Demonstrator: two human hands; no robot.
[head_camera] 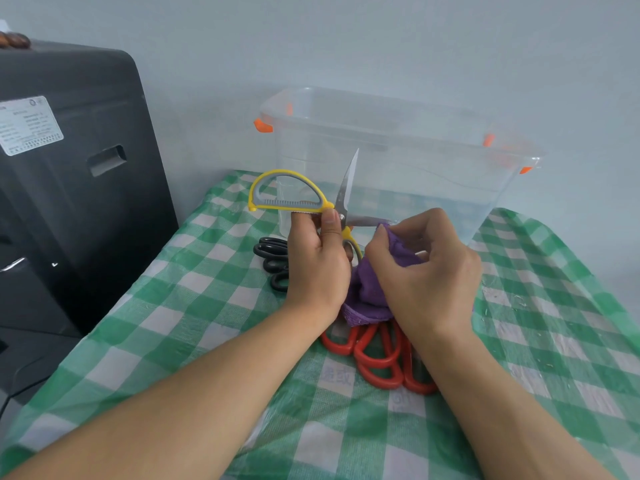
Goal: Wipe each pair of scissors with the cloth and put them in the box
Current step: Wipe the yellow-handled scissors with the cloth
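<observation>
My left hand [317, 258] grips the yellow-handled scissors [287, 194] near their pivot, blades spread wide apart. One blade points up in front of the box; the other runs right into the purple cloth [370, 289]. My right hand [426, 268] pinches that cloth around the lower blade. The clear plastic box [398, 161] with orange clips stands behind, nothing visible inside it. Black-handled scissors [273, 261] lie on the table left of my left hand. Red-handled scissors [377, 355] lie under my right wrist, partly hidden.
The table carries a green and white checked cloth [194, 306]. A large black case [72, 174] with a white label stands close at the left edge. A pale wall rises just behind the box.
</observation>
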